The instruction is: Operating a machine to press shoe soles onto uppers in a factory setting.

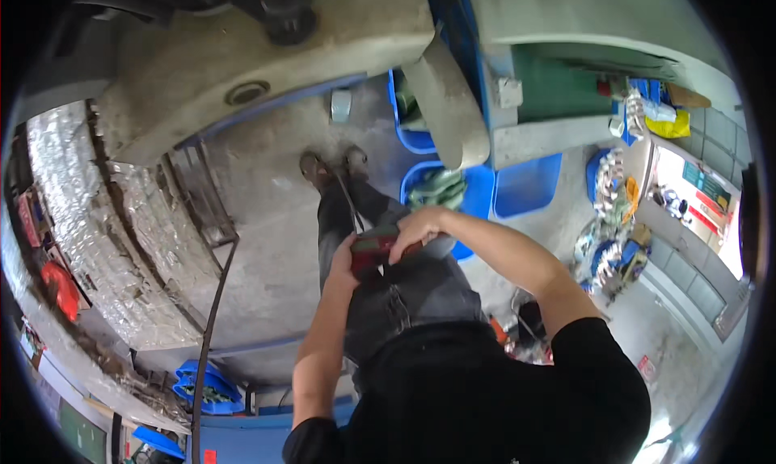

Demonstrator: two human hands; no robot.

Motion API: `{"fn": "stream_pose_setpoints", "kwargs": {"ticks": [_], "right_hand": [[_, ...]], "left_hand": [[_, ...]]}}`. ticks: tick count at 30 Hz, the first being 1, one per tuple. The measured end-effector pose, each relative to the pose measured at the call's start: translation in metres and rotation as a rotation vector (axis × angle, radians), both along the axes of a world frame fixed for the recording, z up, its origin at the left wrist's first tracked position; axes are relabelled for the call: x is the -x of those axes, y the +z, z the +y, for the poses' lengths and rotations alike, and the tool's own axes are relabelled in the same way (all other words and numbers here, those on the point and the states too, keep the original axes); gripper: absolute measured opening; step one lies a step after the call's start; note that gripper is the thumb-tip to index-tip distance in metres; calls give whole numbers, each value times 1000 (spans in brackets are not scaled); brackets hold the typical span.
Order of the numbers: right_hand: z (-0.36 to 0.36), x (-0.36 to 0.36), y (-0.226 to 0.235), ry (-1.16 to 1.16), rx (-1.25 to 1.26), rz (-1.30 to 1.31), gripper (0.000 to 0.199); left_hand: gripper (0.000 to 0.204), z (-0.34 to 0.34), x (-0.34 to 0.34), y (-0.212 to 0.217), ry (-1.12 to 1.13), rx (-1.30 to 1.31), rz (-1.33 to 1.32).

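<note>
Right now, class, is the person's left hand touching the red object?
Touching: the head view shows the left hand closed around the left end of the red object, with no gap between them.

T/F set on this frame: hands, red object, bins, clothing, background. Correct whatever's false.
1. The left hand and right hand are both on the red object. True.
2. The right hand is inside a blue bin. False: it is on the red object.
3. A blue bin holds green material. True.
4. Long sleeves cover both arms to the wrist. False: the left forearm and right forearm are bare.
5. A yellow item is at the picture's upper right. True.
</note>
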State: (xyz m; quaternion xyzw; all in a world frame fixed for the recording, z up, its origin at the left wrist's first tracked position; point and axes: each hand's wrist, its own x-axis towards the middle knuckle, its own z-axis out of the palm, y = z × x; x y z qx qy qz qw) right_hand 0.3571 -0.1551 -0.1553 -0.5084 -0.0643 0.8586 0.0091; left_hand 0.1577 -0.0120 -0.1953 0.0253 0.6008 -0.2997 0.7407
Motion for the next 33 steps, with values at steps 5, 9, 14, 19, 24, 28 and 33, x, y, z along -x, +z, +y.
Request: {"fn": "stream_pose_setpoints", "kwargs": {"ticks": [5,9,14,19,24,28,33], "right_hand": [[-16,7,-83,-144,179,145,47],[-9,-13,-75,5,40,9,51],[-17,-30,-68,-50,36,48,58],[6,-33,-29,279,-158,-121,90],[5,-9,-13,245,-223,-293,89],[8,-10,21,272,-239,-387,81],[24,23,48,275,-205,-476,53]], "left_hand": [[39,-20,11,-79,35,13,109],[39,-17,12,-97,154,-12,-51],[35,2,-17,-73,144,52,-202],[31,-8,-27,-78,-267,-155,-68],[30,9,-7,-59,-240,-200,-27],[34,19,-20,-39,-270,-102,-81],[45,30,-4,-38,-256,111,-170]]}}
